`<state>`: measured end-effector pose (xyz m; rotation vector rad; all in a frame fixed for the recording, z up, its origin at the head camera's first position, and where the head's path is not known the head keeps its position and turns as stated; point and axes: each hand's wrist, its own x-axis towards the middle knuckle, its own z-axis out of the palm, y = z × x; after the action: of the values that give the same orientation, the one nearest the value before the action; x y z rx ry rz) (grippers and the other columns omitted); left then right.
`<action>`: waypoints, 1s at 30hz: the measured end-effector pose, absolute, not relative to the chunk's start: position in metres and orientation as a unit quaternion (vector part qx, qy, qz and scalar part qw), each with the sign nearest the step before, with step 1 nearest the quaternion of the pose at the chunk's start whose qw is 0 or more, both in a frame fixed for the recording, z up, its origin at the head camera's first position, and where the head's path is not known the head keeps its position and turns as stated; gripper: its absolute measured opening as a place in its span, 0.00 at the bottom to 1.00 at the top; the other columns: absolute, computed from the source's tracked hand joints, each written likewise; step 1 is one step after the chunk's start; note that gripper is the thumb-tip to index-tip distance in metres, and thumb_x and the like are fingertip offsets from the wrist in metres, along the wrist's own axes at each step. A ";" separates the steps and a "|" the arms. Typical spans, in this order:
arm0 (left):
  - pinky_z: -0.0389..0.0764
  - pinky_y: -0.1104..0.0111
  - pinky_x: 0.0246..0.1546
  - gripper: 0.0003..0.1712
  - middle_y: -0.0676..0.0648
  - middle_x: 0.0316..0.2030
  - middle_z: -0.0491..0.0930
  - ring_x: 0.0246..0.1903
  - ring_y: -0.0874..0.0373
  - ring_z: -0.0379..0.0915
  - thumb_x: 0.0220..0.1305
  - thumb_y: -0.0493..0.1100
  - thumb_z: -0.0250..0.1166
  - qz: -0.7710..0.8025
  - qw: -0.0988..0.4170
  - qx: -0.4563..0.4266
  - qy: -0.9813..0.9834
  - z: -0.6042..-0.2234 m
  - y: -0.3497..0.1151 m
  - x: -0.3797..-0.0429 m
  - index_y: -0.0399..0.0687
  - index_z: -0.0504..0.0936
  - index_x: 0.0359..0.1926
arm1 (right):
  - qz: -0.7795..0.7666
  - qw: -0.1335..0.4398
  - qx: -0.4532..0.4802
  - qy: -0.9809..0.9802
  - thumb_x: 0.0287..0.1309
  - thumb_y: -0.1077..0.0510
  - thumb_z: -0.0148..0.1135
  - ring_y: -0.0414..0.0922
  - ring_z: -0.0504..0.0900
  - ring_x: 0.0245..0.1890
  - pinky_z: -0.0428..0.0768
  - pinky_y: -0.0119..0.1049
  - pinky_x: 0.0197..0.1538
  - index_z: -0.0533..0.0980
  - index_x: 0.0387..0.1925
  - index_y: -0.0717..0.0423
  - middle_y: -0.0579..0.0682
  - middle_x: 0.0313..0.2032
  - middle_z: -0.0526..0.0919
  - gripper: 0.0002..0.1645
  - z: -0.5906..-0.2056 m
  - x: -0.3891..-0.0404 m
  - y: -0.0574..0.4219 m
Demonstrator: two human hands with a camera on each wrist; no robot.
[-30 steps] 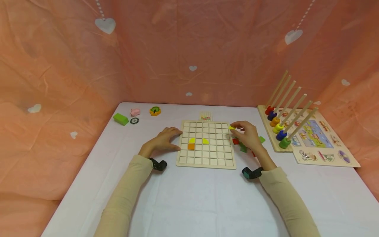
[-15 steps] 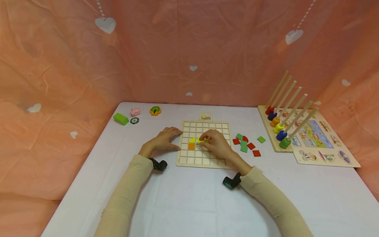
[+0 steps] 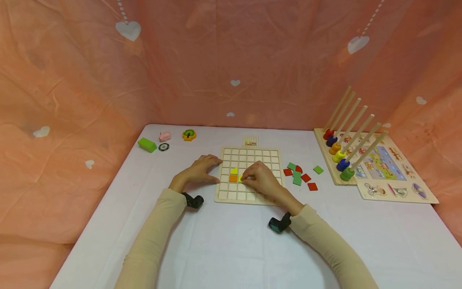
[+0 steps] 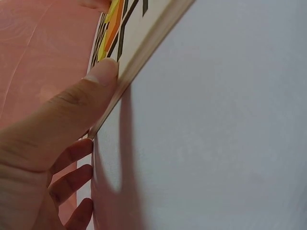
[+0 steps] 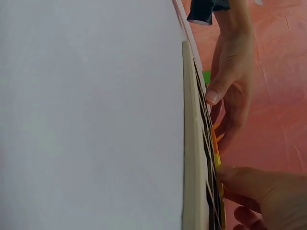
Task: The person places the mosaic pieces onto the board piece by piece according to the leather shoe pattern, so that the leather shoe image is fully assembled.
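My right hand (image 3: 261,178) is over the middle of the wooden grid board (image 3: 229,196), its thumb and fingertips pinching a yellow tile (image 3: 240,178). That tile sits in the square directly right of an orange tile (image 3: 233,178). Another yellow tile (image 3: 234,171) with a curved side lies just above the orange one. My left hand (image 3: 198,171) stays by the board's left edge, fingers relaxed and spread. In the left wrist view its thumb (image 4: 103,74) touches the board's rim. The right hand covers several grid squares.
Loose red and green tiles (image 3: 297,180) lie right of the board. A small pattern card (image 3: 250,141) is behind it. Far right stand a peg rack (image 3: 335,178) and picture puzzle (image 3: 386,164). A green block (image 3: 147,145), pink pig (image 3: 165,137) and tree piece (image 3: 189,135) lie back left.
My right hand has come left from the board's right edge with a yellow tile, then slightly nearer, down to the square beside the orange tile. My left hand has kept its place.
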<state>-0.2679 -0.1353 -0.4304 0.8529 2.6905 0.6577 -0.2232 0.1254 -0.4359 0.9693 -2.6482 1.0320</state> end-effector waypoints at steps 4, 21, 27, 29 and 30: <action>0.54 0.49 0.64 0.43 0.41 0.65 0.61 0.64 0.44 0.52 0.51 0.53 0.71 0.225 0.121 0.294 0.921 -0.431 -0.135 -0.268 0.45 0.65 0.65 | 0.337 0.074 0.324 -0.881 0.49 0.63 0.69 0.44 0.72 0.41 0.72 0.38 0.44 0.85 0.29 0.57 0.46 0.33 0.85 0.03 -0.436 -0.223 0.126; 0.54 0.48 0.64 0.43 0.40 0.64 0.61 0.64 0.43 0.52 0.50 0.53 0.71 0.224 0.120 0.294 0.922 -0.430 -0.135 -0.268 0.44 0.66 0.65 | 0.344 0.076 0.316 -0.881 0.50 0.63 0.69 0.46 0.71 0.43 0.70 0.39 0.47 0.85 0.30 0.56 0.48 0.35 0.84 0.03 -0.443 -0.223 0.126; 0.53 0.49 0.65 0.43 0.41 0.65 0.61 0.65 0.44 0.51 0.50 0.53 0.71 0.225 0.125 0.292 0.921 -0.431 -0.135 -0.269 0.45 0.65 0.65 | 0.349 0.095 0.311 -0.879 0.49 0.62 0.69 0.49 0.71 0.42 0.71 0.42 0.45 0.84 0.33 0.58 0.53 0.38 0.81 0.06 -0.437 -0.228 0.132; 0.53 0.49 0.65 0.43 0.41 0.65 0.61 0.65 0.44 0.51 0.50 0.53 0.71 0.225 0.125 0.293 0.921 -0.431 -0.135 -0.269 0.45 0.65 0.65 | 0.360 0.109 0.302 -0.876 0.49 0.63 0.69 0.50 0.72 0.41 0.73 0.42 0.44 0.83 0.36 0.59 0.53 0.38 0.80 0.09 -0.433 -0.231 0.138; 0.53 0.49 0.65 0.44 0.41 0.65 0.61 0.65 0.44 0.51 0.50 0.53 0.71 0.224 0.124 0.293 0.921 -0.431 -0.135 -0.269 0.45 0.65 0.65 | 0.367 0.115 0.296 -0.874 0.49 0.63 0.69 0.50 0.73 0.41 0.75 0.42 0.43 0.83 0.37 0.60 0.54 0.39 0.80 0.10 -0.431 -0.232 0.142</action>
<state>-0.2687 -0.1349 -0.4312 0.8544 2.6859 0.6518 -0.2320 0.1418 -0.4309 0.8683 -2.5620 1.0763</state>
